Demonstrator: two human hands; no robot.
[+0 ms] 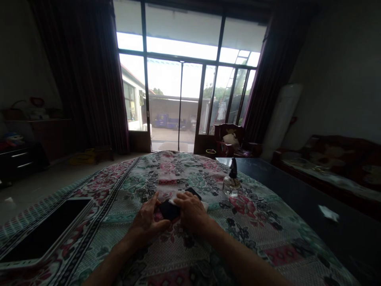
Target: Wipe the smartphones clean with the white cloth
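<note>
A dark, flat, phone-like object (170,210) lies on the flowered cloth (133,230) in front of me; its exact kind is unclear. My left hand (147,216) holds its near left side, thumb and fingers around the edge. Bunched white tissue (205,206) is under my right hand (192,208), whose curled fingers press it onto the dark surface. Part of the object's far end shows beyond the right hand; the rest is covered. To the right stands a clear spray bottle (231,186) with a black nozzle.
A large flat device (49,228) with a dark screen and white frame lies at left. On the dark glossy tabletop (285,190) at right is a crumpled white tissue (329,213). Beyond are a wooden armchair (230,139), a sofa (336,159) and glass doors (178,107).
</note>
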